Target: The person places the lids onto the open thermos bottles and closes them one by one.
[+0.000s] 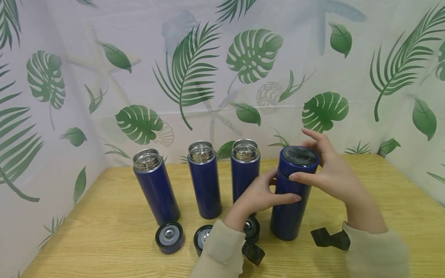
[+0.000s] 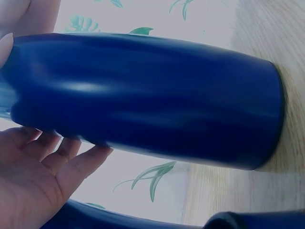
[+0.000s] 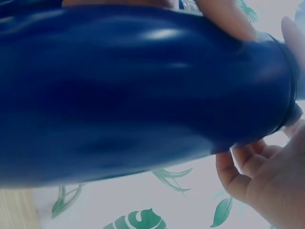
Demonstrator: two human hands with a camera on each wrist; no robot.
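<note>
A dark blue thermos bottle (image 1: pixel 288 218) stands at the right, its lid (image 1: pixel 299 156) on top with a thin seam below it. My left hand (image 1: pixel 259 195) grips the upper body, thumb across the front and fingers on the far side. Around the lid is my right hand (image 1: pixel 335 172), its thumb at the seam and one finger raised behind. In the left wrist view the bottle body (image 2: pixel 157 100) lies across the picture, left fingers against its side. The right wrist view has the same bottle (image 3: pixel 119 95), with right-hand fingers (image 3: pixel 233 179) near the lid end.
Three lidless blue bottles with steel necks, a left one (image 1: pixel 158 193), a middle one (image 1: pixel 205 189) and a right one (image 1: pixel 245 168), stand in a row. Before them lie upturned lids (image 1: pixel 169 236), some partly behind my left sleeve. A leaf-patterned cloth (image 1: pixel 208 77) hangs behind the wooden table (image 1: pixel 104 231).
</note>
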